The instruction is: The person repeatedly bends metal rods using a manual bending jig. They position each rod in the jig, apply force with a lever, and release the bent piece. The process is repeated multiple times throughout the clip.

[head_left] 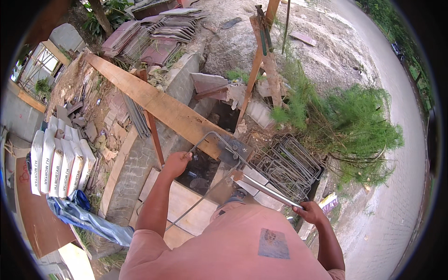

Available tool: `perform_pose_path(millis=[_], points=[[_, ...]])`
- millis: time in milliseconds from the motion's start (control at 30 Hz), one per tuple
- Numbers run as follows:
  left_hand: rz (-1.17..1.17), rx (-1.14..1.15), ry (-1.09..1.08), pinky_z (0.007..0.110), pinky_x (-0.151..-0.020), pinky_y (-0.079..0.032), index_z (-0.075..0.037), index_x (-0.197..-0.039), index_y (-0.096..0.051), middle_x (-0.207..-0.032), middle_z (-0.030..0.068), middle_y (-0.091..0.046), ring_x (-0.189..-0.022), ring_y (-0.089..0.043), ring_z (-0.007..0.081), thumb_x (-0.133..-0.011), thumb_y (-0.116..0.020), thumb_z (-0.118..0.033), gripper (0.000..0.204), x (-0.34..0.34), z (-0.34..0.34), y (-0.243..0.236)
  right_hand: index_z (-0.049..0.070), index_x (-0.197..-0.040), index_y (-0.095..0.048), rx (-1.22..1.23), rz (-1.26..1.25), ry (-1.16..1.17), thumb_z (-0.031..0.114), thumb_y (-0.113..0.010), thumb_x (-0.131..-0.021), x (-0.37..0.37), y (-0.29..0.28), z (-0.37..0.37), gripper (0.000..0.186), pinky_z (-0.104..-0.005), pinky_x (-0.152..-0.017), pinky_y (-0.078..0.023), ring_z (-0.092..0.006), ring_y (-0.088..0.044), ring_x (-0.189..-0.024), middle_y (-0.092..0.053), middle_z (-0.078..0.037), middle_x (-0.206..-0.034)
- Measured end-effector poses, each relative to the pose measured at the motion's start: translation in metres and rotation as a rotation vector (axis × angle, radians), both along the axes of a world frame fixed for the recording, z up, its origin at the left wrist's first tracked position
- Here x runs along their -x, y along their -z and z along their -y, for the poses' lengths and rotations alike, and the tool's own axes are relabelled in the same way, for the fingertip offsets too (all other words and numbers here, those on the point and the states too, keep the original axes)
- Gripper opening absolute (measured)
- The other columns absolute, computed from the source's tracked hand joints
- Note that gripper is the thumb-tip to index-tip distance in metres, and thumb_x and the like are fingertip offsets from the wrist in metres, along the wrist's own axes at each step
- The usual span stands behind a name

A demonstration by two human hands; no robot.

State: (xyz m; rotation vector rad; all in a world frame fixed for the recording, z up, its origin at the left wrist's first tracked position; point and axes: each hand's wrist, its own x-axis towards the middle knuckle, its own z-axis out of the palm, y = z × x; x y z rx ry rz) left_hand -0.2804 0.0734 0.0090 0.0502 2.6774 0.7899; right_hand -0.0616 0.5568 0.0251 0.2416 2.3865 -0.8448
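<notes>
My left hand (pixel 178 163) is closed around one end of a thin steel rod (pixel 204 140). This rod is bent; it curves over a dark metal bending plate (pixel 229 157) at the end of a wooden plank (pixel 175 111), and a long straight length of rod runs back toward my body. In my right hand (pixel 309 213) is the end of a shiny metal pipe handle (pixel 270 190), which slants up left to the plate. The joint between handle and rod is too small to make out fully. Right of the plate lies a heap of bent steel stirrups (pixel 291 161).
A bundle of straight rods (pixel 135 114) leans beside the plank. White bags (pixel 60 161) are stacked at left above a blue tarp (pixel 93 221). Below the plank is a dark pit (pixel 200 172). Green-handled cutters (pixel 264 32) hang on a wooden post; a leafy bush (pixel 347 126) spreads at right.
</notes>
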Motion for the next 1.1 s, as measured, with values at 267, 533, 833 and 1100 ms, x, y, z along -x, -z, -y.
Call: perform_pose_path(millis=[267,533,833,1100], points=[[0.094,-0.067,-0.027,0.041,-0.081,-0.048,-0.002,-0.093,-0.07,-0.091,0.0206,-0.067,-0.092,-0.064,0.0339,-0.097,-0.046,-0.043,0.047,0.004,0.005,0.008,0.0,-0.079,-0.063,-0.159,-0.143,0.19,0.053,-0.062,-0.086,0.001,-0.002,0.007,0.054,-0.0389,-0.051,-0.039,-0.0278,-0.05,-0.052,-0.052,-0.015,-0.056],[0.084,0.057,0.113,0.046,-0.075,-0.046,0.001,-0.083,-0.062,-0.082,0.0216,-0.064,-0.083,-0.061,0.04,-0.1,-0.039,-0.04,0.05,0.008,-0.003,-0.003,0.003,-0.077,-0.053,-0.026,-0.756,0.135,0.038,-0.072,-0.081,0.026,-0.015,0.027,0.04,-0.0394,-0.051,-0.038,-0.032,-0.049,-0.052,-0.05,-0.014,-0.059],[0.114,0.013,0.124,0.05,-0.075,-0.045,0.003,-0.084,-0.06,-0.083,0.0261,-0.062,-0.085,-0.058,0.0459,-0.1,-0.039,-0.038,0.049,0.011,0.001,0.005,0.006,-0.08,-0.053,-0.293,-0.477,0.102,0.028,-0.072,-0.081,-0.001,0.006,0.008,0.029,-0.0433,-0.055,-0.044,-0.0386,-0.058,-0.06,-0.056,-0.017,-0.064],[0.137,0.036,0.141,0.051,-0.074,-0.044,0.003,-0.081,-0.059,-0.082,0.0266,-0.061,-0.083,-0.057,0.0465,-0.099,-0.04,-0.038,0.049,0.012,0.002,0.0,0.006,-0.079,-0.052,-0.337,-0.402,0.137,0.031,-0.071,-0.082,0.007,-0.002,0.023,0.032,-0.0431,-0.053,-0.043,-0.0389,-0.056,-0.058,-0.056,-0.017,-0.063]])
